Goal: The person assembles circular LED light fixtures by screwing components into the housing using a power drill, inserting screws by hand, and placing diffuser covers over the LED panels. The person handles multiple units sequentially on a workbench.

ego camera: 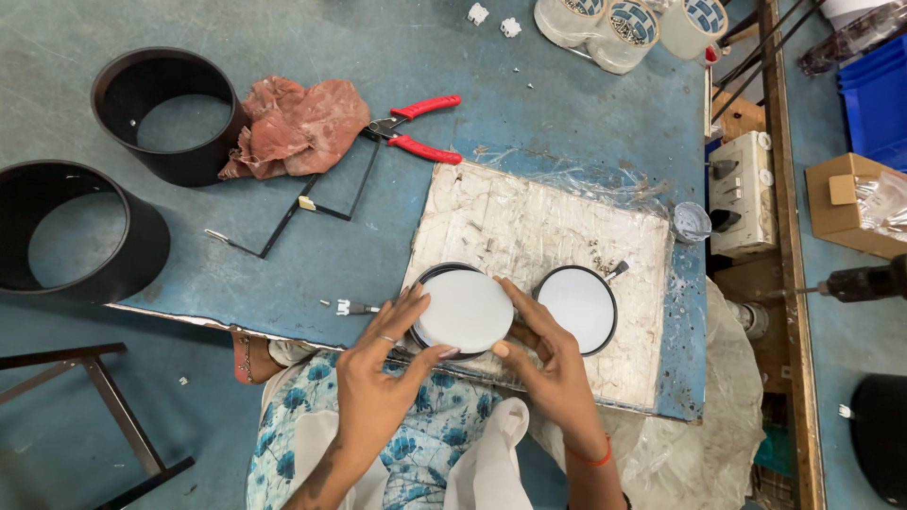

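Both our left hand (378, 382) and right hand (553, 364) clasp the white-faced round fitting (463, 312) on the white board (539, 236), apparently seating its disc; next we likely need even pressing around the rim.

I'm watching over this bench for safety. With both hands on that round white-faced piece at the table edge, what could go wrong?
The round white-faced piece sits near the table's front edge, held by the left hand and right hand; a slip could drop it into the lap. The second disc lies close by the right hand and could get knocked. Small screws on the board could scratch the faces.
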